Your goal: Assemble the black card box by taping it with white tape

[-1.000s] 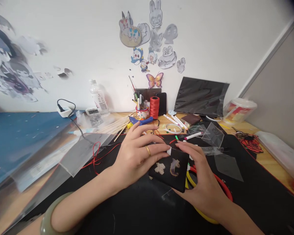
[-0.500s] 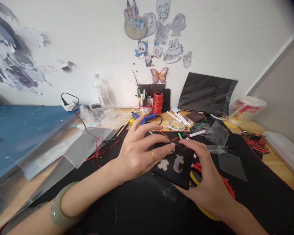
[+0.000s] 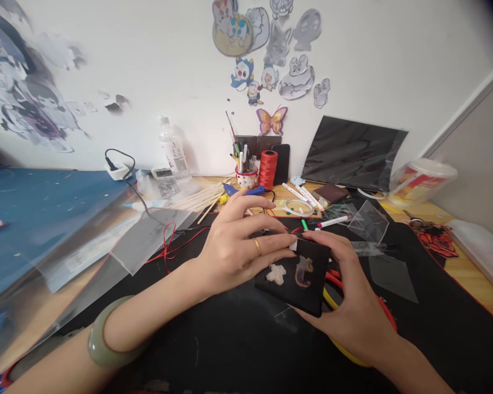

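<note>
My right hand (image 3: 353,295) is closed on a small flat black square case (image 3: 290,295), fingers along its far edge and thumb at its near corner. Stuck on its face are a pale, ragged flower-like patch (image 3: 276,274) and a purple-grey crescent-shaped patch (image 3: 303,272). My left hand (image 3: 234,249), with a ring, lies over the case's left side. Its fingertips touch a small white piece (image 3: 293,245) at the top edge, and its thumb is hidden. Partly behind my right hand is a tool with yellow and red handles (image 3: 332,298).
A black mat (image 3: 213,339) covers the table front. Red cord (image 3: 168,249) and clear plastic sheets (image 3: 394,276) lie on it. Behind stand a red thread spool (image 3: 267,169), a pen cup (image 3: 246,178), a blue glue gun (image 3: 254,191), wooden sticks (image 3: 201,194) and markers (image 3: 308,197).
The view has shifted slightly. The case is tilted a little differently, and my left fingertips have moved slightly along the white piece at its top edge. Both hands stay on the case.
</note>
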Motion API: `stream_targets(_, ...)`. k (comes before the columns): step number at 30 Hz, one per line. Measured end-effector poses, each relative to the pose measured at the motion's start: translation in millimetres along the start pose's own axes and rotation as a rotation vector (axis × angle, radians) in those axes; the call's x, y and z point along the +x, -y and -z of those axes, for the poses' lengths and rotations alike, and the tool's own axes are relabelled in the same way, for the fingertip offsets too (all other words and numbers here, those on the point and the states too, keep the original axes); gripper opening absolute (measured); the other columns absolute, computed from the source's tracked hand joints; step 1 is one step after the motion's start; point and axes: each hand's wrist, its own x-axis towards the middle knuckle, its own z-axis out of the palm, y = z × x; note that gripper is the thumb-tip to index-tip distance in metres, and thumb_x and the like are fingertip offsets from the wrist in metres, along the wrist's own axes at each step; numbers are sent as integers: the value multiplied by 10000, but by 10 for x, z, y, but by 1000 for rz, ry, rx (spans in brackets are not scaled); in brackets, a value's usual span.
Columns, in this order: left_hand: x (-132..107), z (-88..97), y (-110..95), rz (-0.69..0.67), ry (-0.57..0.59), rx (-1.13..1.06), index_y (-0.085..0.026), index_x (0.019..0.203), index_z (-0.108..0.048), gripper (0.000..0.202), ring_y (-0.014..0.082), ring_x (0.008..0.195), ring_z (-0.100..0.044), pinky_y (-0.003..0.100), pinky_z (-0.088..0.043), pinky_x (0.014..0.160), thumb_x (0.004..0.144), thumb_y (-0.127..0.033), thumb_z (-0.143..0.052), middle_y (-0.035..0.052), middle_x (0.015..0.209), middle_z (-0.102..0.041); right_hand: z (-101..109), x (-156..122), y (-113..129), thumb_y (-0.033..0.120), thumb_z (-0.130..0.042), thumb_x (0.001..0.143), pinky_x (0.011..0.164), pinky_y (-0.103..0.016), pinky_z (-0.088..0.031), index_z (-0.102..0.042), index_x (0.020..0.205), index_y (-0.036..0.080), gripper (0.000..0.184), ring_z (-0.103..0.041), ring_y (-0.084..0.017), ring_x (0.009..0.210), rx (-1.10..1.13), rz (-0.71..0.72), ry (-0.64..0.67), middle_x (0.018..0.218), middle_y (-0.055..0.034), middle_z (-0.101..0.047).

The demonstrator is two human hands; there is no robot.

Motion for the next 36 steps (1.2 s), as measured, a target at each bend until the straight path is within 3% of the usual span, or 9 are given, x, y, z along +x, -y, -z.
stream_targets(4, 19, 3, -9, -4, -6, 5, -235, 844, -693, 98, 214, 943, -558, 411, -413, 905, 755, -252, -657, 0, 797, -718, -3, 7, -8, 129, -702, 598, 965, -372, -401, -305, 1275, 229, 791, -395, -227, 1163, -16, -7, 12, 1246, -81, -388)
stream_targets(10, 28, -7, -61, -12, -32, 47, -219, 815, -700, 74, 221, 892, -572, 496, -381, 927, 760, -225, -651, 1, 787, -719, -13, 30, -10, 160, -700, 618, 960, -373, -409, -309, 1272, 233, 766, -410, -227, 1146, -4, -28, 14, 1225, -79, -394)
stream_targets(17, 35, -42, -32, 65, -64, -89, -182, 809, -693, 80, 192, 864, -566, 360, -494, 798, 742, -152, -662, 19, 748, -709, -17, 24, -7, 159, -711, 604, 975, -342, -393, -312, 1271, 223, 780, -405, -220, 1154, -13, -14, 11, 1235, -77, -394)
stream_targets(22, 62, -55, -44, 165, -44, -190, -173, 779, -695, 98, 187, 853, -556, 373, -486, 824, 699, -227, -711, 34, 743, -698, -6, 22, -16, 173, -710, 616, 972, -319, -394, -322, 1265, 199, 756, -406, -211, 1155, -36, 3, -7, 1224, -86, -401)
stream_targets(29, 39, -74, -73, 181, -38, -121, -180, 800, -697, 69, 183, 869, -552, 378, -472, 846, 743, -207, -670, 28, 768, -704, -26, 37, -30, 156, -689, 633, 985, -332, -375, -329, 1264, 176, 726, -409, -214, 1158, -94, 42, -44, 1220, -102, -414)
stream_targets(36, 4, -59, -64, 102, 20, 38, -225, 881, -691, 125, 231, 957, -555, 478, -411, 878, 768, -251, -646, 10, 846, -715, -46, 43, -53, 167, -690, 656, 995, -384, -363, -336, 1257, 161, 697, -408, -237, 1165, -150, 89, -84, 1210, -127, -425)
